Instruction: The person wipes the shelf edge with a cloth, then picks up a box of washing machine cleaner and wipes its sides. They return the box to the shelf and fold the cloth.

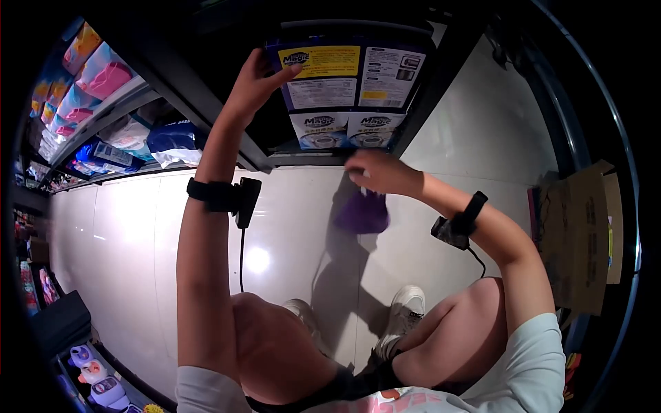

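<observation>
My left hand (256,86) is at the upper left edge of a purple printed box (337,76) marked "Magic". Its thumb lies on the front face and the fingers are along the side, partly hidden. Below that box, two smaller white-fronted panels (348,131), also marked "Magic", face me at the bottom of the shelf. My right hand (382,172) is just in front of the shelf's lower edge, fingers curled and slightly blurred. A limp purple cloth (365,212) hangs from it above the floor.
Side shelves on the left hold colourful bagged goods (103,69) and blue packs (113,155). Several bottles (107,392) stand at the lower left. An open cardboard box (575,241) is on the right. My shoes (406,310) rest on the pale tiled floor (138,241).
</observation>
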A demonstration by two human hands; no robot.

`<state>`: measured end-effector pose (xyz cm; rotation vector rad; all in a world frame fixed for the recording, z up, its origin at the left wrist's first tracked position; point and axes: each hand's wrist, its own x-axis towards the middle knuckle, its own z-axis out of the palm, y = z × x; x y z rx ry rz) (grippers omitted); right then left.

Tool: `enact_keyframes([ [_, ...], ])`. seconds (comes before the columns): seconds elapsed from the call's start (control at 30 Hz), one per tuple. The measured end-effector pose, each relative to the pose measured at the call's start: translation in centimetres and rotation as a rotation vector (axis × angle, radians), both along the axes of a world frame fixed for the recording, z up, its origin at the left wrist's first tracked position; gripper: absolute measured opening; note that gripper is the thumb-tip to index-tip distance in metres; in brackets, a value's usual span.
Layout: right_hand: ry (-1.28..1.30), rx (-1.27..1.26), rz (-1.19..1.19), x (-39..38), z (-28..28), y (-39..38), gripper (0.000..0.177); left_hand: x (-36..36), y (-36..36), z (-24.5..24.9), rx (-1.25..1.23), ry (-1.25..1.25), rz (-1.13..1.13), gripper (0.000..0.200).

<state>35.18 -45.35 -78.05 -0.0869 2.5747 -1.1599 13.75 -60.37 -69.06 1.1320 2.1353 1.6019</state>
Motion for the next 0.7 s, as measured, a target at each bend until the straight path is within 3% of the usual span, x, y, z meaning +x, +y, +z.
enact_keyframes([
  [0.07,0.85,0.215,-0.223,-1.0,3.4,-0.5,0.017,-0.1,0.2,0.1,0.012,-0.019,-0.001,0.063],
  [0.2,1.14,0.492,-0.429,-2.8,11.6,0.3,0.024,-0.6,0.3,-0.4,0.064,-0.006,-0.004,0.055],
  [0.43,1.185,0.796,-0.396,-4.6,11.1,2.1,0.059,-0.3,-0.8,0.7,0.078,0.02,-0.098,0.046],
  [0.6,1.157,0.962,-0.433,-5.6,11.1,1.8,0.066,0.0,-1.6,0.7,0.096,0.053,-0.17,0.047],
  [0.7,0.942,0.95,-0.429,-5.3,11.9,1.4,0.066,0.5,-1.6,0.6,0.068,0.052,-0.105,0.051],
])
